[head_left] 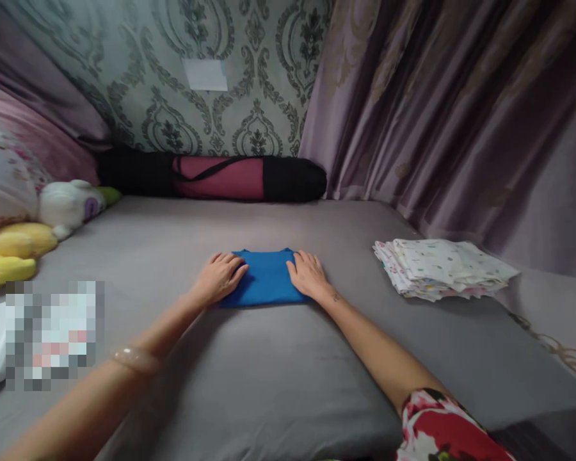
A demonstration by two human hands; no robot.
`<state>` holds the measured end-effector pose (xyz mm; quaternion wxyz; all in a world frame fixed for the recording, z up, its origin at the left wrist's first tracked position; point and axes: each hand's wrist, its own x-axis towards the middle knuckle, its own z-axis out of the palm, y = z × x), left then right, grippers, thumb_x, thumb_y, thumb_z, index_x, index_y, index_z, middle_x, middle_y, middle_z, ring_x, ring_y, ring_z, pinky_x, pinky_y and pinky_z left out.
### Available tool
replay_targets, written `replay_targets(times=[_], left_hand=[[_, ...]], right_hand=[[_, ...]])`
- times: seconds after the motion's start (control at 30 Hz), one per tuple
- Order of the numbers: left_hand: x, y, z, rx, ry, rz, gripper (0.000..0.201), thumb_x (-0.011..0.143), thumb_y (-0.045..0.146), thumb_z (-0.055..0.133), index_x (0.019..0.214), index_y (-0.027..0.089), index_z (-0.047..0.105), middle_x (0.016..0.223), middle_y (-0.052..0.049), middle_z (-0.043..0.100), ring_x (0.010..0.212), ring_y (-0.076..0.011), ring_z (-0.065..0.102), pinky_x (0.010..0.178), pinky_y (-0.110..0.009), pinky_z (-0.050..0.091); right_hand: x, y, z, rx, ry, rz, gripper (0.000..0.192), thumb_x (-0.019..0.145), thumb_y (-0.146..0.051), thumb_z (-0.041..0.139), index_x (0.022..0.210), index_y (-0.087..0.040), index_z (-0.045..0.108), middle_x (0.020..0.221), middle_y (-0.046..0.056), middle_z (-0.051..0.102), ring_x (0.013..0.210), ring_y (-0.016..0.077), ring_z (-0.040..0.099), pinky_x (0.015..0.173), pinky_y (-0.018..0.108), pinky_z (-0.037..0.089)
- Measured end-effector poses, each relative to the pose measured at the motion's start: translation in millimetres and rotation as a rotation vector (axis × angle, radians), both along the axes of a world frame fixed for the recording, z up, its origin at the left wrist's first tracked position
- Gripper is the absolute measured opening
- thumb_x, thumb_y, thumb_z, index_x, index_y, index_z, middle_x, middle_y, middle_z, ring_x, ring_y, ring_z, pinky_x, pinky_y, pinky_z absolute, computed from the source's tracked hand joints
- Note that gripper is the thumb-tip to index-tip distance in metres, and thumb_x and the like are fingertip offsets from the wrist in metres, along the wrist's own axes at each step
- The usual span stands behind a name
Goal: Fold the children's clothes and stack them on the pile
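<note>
A blue folded garment (266,278) lies flat on the grey bed sheet (269,371), roughly rectangular, with two small corners sticking up along its far edge. My left hand (221,276) rests on its left side, palm down with the fingers stretched over the cloth. On the right side, my right hand (308,274) lies flat in the same way, fingers pointing away from me. Neither hand grips the fabric. The cloth between the hands looks smooth.
A stack of folded patterned cloths (446,269) sits at the right. Along the wall lies a long black and maroon bag (216,178). Plush toys, one white (64,205) and one yellow (14,253), are at the left, near a blurred-out item (60,336). Curtains (436,115) hang at right.
</note>
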<state>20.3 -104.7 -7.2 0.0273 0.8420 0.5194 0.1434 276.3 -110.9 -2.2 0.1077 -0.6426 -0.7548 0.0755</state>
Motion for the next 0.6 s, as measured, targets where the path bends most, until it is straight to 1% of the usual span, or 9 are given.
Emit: replay_targets(times=[0.07,0.13,0.2,0.27,0.33,0.43,0.5,0.57,0.6], left_hand=[[0.2,19.8,9.7,-0.079,0.015,0.038,0.039,0.094,0.043,0.034,0.101,0.022,0.066,0.107,-0.010,0.069,0.107,-0.0274,0.061,0.103,-0.047,0.038],[-1.3,41.5,17.2,-0.196,0.011,0.110,0.035,0.086,0.042,0.045,0.105,0.020,0.065,0.110,-0.012,0.067,0.108,-0.0300,0.060,0.096,-0.046,0.043],[-4.7,61.1,22.4,-0.357,-0.031,0.159,0.047,0.077,0.046,0.055,0.113,0.016,0.062,0.118,-0.015,0.064,0.110,-0.0304,0.059,0.094,-0.041,0.046],[-9.1,75.9,25.8,-0.541,-0.120,0.165,0.060,0.069,0.050,0.062,0.117,0.015,0.060,0.122,-0.015,0.063,0.109,-0.0281,0.060,0.091,-0.034,0.047],[-13.0,85.5,27.6,-0.686,-0.209,0.162,0.067,0.061,0.053,0.066,0.116,0.016,0.061,0.123,-0.014,0.063,0.107,-0.0263,0.061,0.088,-0.029,0.048],[-15.7,92.8,28.2,-0.774,-0.255,0.186,0.072,0.050,0.054,0.072,0.111,0.016,0.063,0.118,-0.012,0.066,0.104,-0.0277,0.061,0.082,-0.029,0.049],[-15.2,94.2,27.8,-0.800,-0.264,0.190,0.068,0.047,0.053,0.074,0.103,0.017,0.065,0.111,-0.011,0.069,0.102,-0.0284,0.061,0.080,-0.029,0.048],[-14.0,92.8,28.4,-0.820,-0.281,0.186,0.060,0.046,0.052,0.074,0.095,0.018,0.066,0.103,-0.009,0.070,0.099,-0.0279,0.060,0.078,-0.030,0.047],[-13.4,91.1,29.5,-0.824,-0.296,0.179,0.056,0.046,0.051,0.074,0.091,0.018,0.065,0.098,-0.007,0.070,0.096,-0.0270,0.060,0.076,-0.029,0.046]], right_hand=[[7.2,11.9,5.9,0.010,0.009,-0.001,0.041,0.099,-0.032,0.035,0.125,-0.012,0.059,0.131,0.015,0.057,0.122,0.0251,0.050,0.107,0.038,0.031],[15.3,25.7,10.9,-0.035,0.019,-0.008,0.035,0.097,-0.030,0.041,0.122,-0.015,0.060,0.125,0.014,0.059,0.118,0.0240,0.051,0.101,0.035,0.036],[22.8,40.4,14.9,-0.124,0.039,-0.005,0.034,0.094,-0.032,0.048,0.123,-0.015,0.059,0.127,0.015,0.056,0.121,0.0253,0.049,0.100,0.034,0.038],[28.3,54.4,18.1,-0.225,0.064,0.006,0.034,0.091,-0.032,0.055,0.120,-0.015,0.061,0.128,0.016,0.056,0.122,0.0265,0.049,0.098,0.034,0.038],[31.5,66.5,20.8,-0.307,0.091,0.010,0.033,0.087,-0.030,0.061,0.115,-0.015,0.063,0.122,0.015,0.060,0.114,0.0253,0.054,0.092,0.031,0.042],[33.2,78.8,24.4,-0.386,0.133,0.006,0.031,0.079,-0.028,0.068,0.107,-0.015,0.066,0.101,0.010,0.068,0.090,0.0188,0.062,0.073,0.024,0.045],[33.5,82.4,27.0,-0.435,0.169,0.002,0.024,0.075,-0.028,0.071,0.095,-0.015,0.068,0.083,0.005,0.069,0.074,0.0147,0.061,0.060,0.021,0.043],[34.2,82.3,30.2,-0.468,0.212,0.002,0.016,0.073,-0.026,0.073,0.083,-0.015,0.068,0.071,0.001,0.065,0.064,0.0117,0.057,0.054,0.020,0.039],[34.8,81.1,32.2,-0.475,0.235,0.005,0.014,0.072,-0.026,0.073,0.080,-0.015,0.067,0.068,0.000,0.064,0.062,0.0107,0.055,0.052,0.019,0.038]])
